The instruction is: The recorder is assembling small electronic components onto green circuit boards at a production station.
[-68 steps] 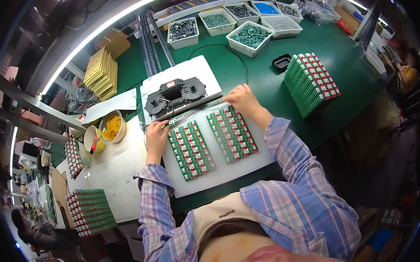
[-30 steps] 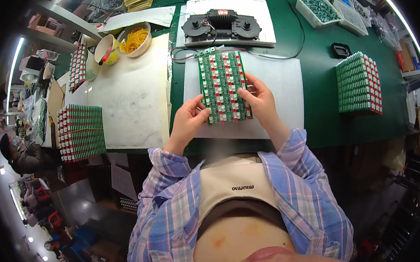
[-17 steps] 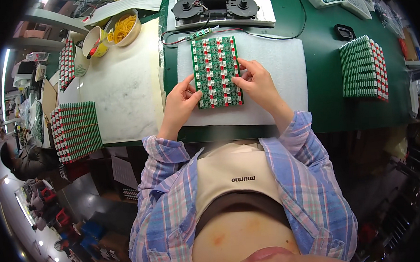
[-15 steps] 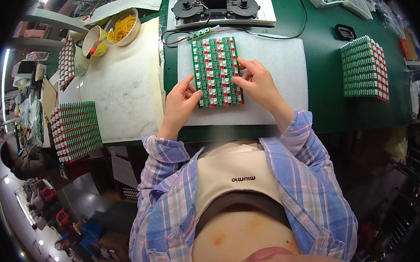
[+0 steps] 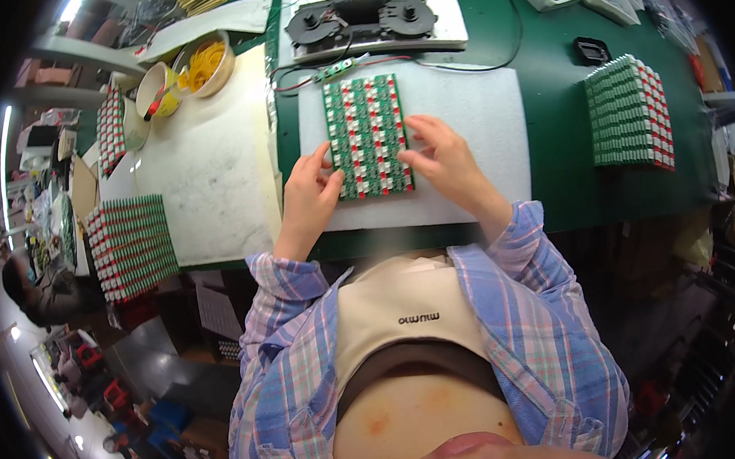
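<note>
Centrally, in the head view, a green circuit panel (image 5: 368,138) lies over a white mat (image 5: 495,123), left hand (image 5: 304,193) and right hand (image 5: 445,160) half-curled at its edges, pinching or not I can't tell; an uneven push might snag the nearby red wire (image 5: 388,60).

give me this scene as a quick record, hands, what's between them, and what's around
left hand: fingers at the left edge of the circuit board; grip unclear
right hand: thumb and fingers apart, at the board's right edge
circuit board: green, with rows of white and red parts, over a white mat
beyond the board: small wired green strip, then a black device with two round knobs
left side: board stack, bowl of yellow bands
right side: another board stack, black tray
</note>
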Demonstrator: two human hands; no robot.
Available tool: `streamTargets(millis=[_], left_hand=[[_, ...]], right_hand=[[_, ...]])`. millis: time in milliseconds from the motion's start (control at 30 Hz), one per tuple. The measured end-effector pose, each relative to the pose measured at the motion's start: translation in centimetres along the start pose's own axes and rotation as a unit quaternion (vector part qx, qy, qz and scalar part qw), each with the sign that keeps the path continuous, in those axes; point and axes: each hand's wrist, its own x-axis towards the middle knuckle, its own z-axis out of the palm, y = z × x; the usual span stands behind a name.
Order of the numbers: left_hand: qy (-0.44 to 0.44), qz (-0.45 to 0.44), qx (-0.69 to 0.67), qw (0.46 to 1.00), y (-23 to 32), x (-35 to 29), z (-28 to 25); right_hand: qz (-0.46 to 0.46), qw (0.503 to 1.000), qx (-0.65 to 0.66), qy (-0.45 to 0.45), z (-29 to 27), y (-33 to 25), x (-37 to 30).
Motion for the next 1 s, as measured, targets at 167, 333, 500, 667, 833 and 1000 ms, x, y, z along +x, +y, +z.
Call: streamTargets(millis=[167,333,500,667,833,1000], left_hand=[[0.0,-0.01,0.03,1.0,0.6,-0.4,-0.3],[-0.011,-0.004,0.044,0.999,0.3,0.1,-0.6],[-0.056,-0.112,-0.072,0.99,0.3,0.5,-1.7],[-0.04,-0.156,-0.184,0.97,1.9,0.0,-2.6],[0.018,-0.091,-0.399,0.912,2.7,-1.9,-2.5],[-0.012,-0.064,-0.466,0.882,3.4,-3.4,-3.2]], right_hand=[[0.046,0.996,0.081,-0.015,0.1,-0.7,-0.6],[0.231,0.853,0.467,0.041,-0.1,-1.0,0.4],[0.174,0.896,0.395,-0.098,0.6,-2.4,0.8],[0.114,0.943,0.305,-0.076,3.3,-4.8,-0.9],[0.009,0.983,0.146,-0.112,3.6,-9.1,-2.7],[-0.167,0.969,0.063,-0.172,4.0,-9.6,-3.5]])
